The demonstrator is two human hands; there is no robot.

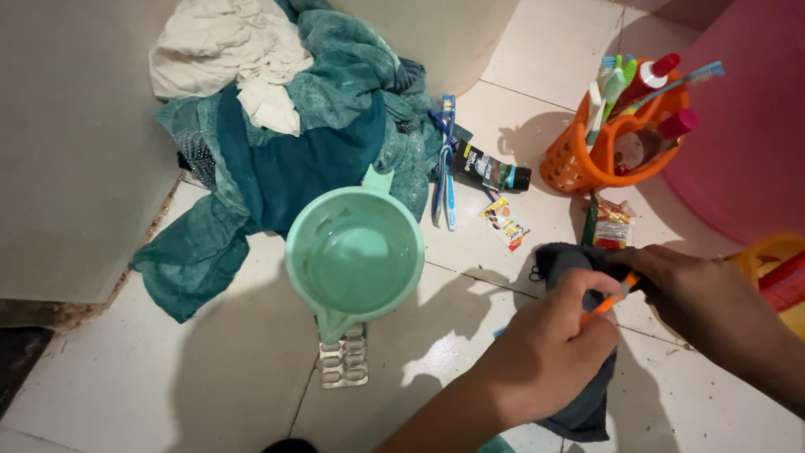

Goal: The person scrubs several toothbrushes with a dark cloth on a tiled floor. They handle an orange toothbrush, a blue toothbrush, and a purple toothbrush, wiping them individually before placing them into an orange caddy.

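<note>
My left hand point(549, 348) grips a dark grey cloth point(587, 407) wrapped around a thin orange handle point(610, 300), seemingly a toothbrush. The other end of that handle and the cloth's upper part are pinched in my right hand point(692, 289). Both hands hover over the white tiled floor point(168, 369) at the lower right. To the left of them a mint green plastic dipper point(355, 256) stands on the floor, partly over a silver blister pack of pills point(344, 362).
A heap of teal and cream clothes point(285, 117) lies at the back left. Blue toothbrushes point(446, 164), a dark tube point(490, 170) and small sachets point(506, 224) lie behind the dipper. An orange basket point(587, 164) holds toothbrushes and tubes. A pink tub point(746, 126) stands at right.
</note>
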